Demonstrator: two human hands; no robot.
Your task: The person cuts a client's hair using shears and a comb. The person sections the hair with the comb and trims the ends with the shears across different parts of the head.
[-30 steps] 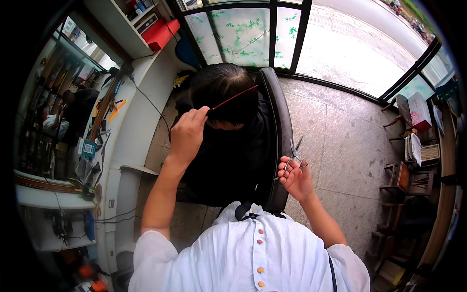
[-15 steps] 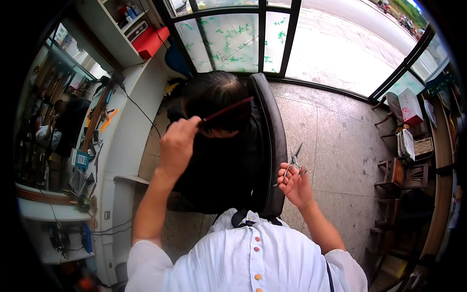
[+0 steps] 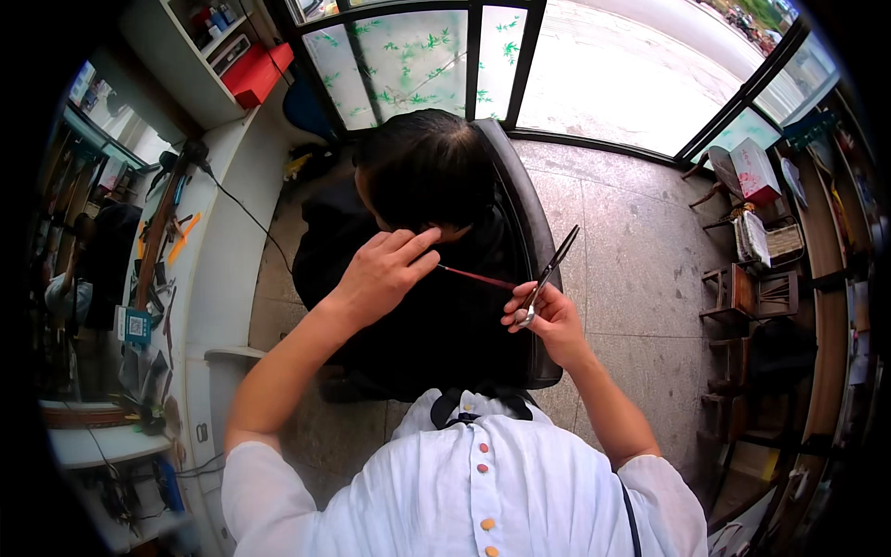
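A seated person's dark-haired head [image 3: 422,162] is in front of me, with a black cape [image 3: 408,320] spread over the body. My left hand [image 3: 385,274] is at the side of the head near the ear, its thumb and fingers apart and the fingertips touching the hair there. A thin dark red comb [image 3: 478,276] spans from beside my left thumb to the fingers of my right hand [image 3: 548,316]. That right hand is closed around scissors [image 3: 555,265] by their handles, blades pointing up and away, and pinches the comb's near end.
The person sits in a black padded chair [image 3: 529,204]. On the left are a white counter [image 3: 218,186] with tools and cords, a mirror [image 3: 93,241] and a red box [image 3: 258,76]. Wooden chairs [image 3: 742,290] line the right side; glass doors [image 3: 418,70] stand ahead.
My left hand has come down from above the hair to the ear. The comb now reaches my right hand, which has moved up and left. The scissors have swung round, and the head has turned.
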